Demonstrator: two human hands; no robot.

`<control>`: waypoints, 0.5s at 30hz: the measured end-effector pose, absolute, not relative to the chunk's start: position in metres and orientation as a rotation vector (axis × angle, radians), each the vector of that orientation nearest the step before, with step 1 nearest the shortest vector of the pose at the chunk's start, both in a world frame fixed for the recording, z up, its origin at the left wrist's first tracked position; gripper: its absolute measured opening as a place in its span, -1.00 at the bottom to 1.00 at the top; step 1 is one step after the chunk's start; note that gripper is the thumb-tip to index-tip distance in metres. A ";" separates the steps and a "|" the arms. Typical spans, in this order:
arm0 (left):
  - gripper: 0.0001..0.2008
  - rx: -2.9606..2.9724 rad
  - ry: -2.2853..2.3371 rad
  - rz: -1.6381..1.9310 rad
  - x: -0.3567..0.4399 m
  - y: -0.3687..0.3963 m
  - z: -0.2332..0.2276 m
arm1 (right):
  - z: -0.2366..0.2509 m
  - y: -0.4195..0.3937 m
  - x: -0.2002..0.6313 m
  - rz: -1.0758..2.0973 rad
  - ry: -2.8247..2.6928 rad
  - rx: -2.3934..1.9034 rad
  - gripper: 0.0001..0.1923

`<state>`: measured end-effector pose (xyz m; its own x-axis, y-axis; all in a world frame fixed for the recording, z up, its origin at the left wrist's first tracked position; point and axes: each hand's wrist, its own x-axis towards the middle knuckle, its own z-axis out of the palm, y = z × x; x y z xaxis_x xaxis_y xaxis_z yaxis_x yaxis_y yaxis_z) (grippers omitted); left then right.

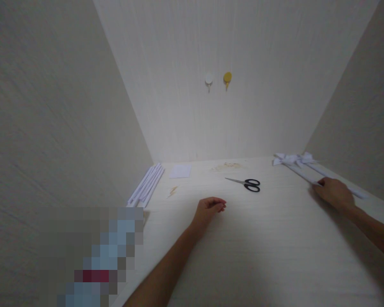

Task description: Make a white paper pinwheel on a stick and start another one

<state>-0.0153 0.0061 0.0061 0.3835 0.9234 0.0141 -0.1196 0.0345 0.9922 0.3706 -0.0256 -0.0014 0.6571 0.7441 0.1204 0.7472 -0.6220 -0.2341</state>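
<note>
From the head camera, the person is working at a pale table (pixel 259 256) set into a white alcove. The right hand (pixel 334 192) is resting palm-down at the right edge, its fingers pressing on the near end of a long rolled paper stick (pixel 302 175); whether they are wrapping round it or only lying on top cannot be told. That stick and a second one beside it are running back toward a white paper bow (pixel 291 159) in the far right corner. The left hand (pixel 211 207) is lying mid-table, loosely curled and holding nothing, just short of the black-handled scissors (pixel 248 184). More paper sticks (pixel 147 185) are lying along the left wall, with a small paper sheet (pixel 180 171) beside them. Two hooks (pixel 217 79) are hanging on the back wall.

The step in hand looks like handling the stick at the right; moving it would call for a firmer grip by the right hand, the left being free for the scissors.
</note>
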 end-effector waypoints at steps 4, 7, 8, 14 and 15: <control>-0.91 1.273 0.842 0.960 -0.015 0.006 0.006 | -0.007 -0.024 0.374 -0.033 -1.165 -2.622 -0.69; -0.89 1.278 0.846 0.953 -0.015 0.006 0.005 | -0.010 -0.023 0.375 -0.032 -1.151 -2.625 -0.68; -0.89 1.280 0.849 0.950 -0.015 0.006 0.005 | -0.009 -0.024 0.374 -0.032 -1.150 -2.624 -0.67; -0.89 1.300 0.863 0.949 -0.015 0.005 0.007 | -0.002 -0.027 0.368 -0.007 -1.148 -2.607 -0.66; -0.89 1.298 0.864 0.950 -0.015 0.004 0.008 | -0.001 -0.027 0.367 -0.008 -1.157 -2.600 -0.66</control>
<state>-0.0151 0.0045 0.0076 0.3810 0.9246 0.0051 -0.0822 0.0284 0.9962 0.3674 -0.0269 -0.0012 0.6764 0.7261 0.1237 0.7278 -0.6331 -0.2635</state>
